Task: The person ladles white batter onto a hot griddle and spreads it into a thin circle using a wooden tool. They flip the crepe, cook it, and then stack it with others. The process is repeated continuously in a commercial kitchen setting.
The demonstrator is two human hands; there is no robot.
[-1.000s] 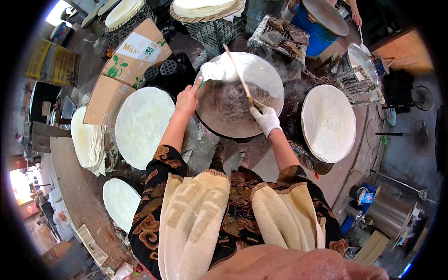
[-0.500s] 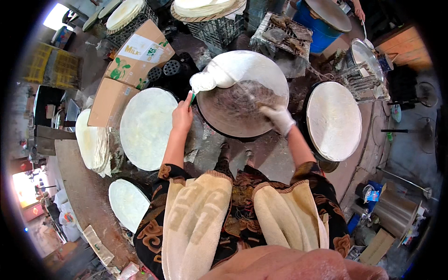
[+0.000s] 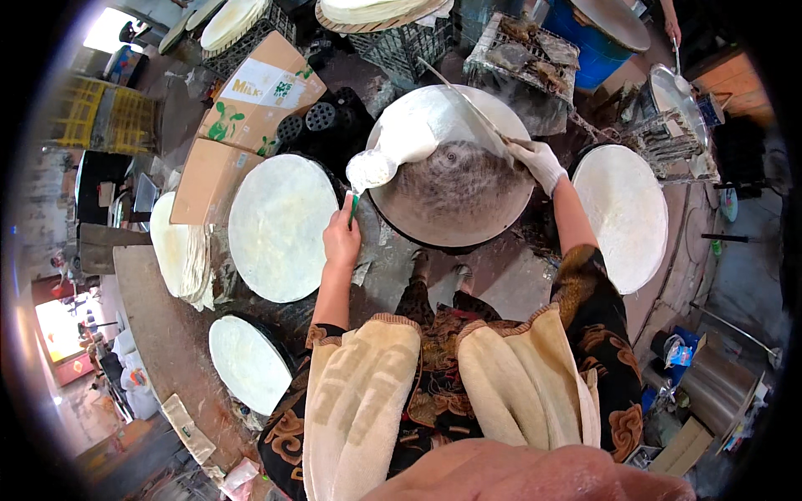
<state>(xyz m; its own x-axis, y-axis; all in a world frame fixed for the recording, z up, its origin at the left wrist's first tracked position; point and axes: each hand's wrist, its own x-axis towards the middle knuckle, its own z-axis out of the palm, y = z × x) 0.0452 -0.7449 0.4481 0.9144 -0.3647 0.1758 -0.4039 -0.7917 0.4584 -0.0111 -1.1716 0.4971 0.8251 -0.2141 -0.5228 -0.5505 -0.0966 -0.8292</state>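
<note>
A large round griddle [image 3: 459, 213] is in front of me, its far left part coated with wet white batter [image 3: 409, 138] and its near part bare and brownish. At its left rim, my left hand [image 3: 342, 238] is closed round the green handle of a ladle [image 3: 370, 170] whose bowl is covered in white batter. My right hand [image 3: 541, 165], in a white glove, is over the right rim. Its fingers are closed on the near end of a long thin spreader [image 3: 459, 96], which slants across the griddle past its far rim. The spreader's gripped end is partly hidden by the glove.
Stacks of round pale flatbreads stand left [image 3: 280, 225] and right [image 3: 620, 217] of the griddle. Beyond it are a cardboard box [image 3: 213, 179], black coal briquettes [image 3: 320, 117], a crate [image 3: 401, 50] and a blue drum [image 3: 589, 63]. Another person's hand [image 3: 672, 32] shows at far right.
My right hand has moved from the griddle's near right part up to its right rim, and the spreader now slants toward the far side. The left hand still holds the ladle at the left rim.
</note>
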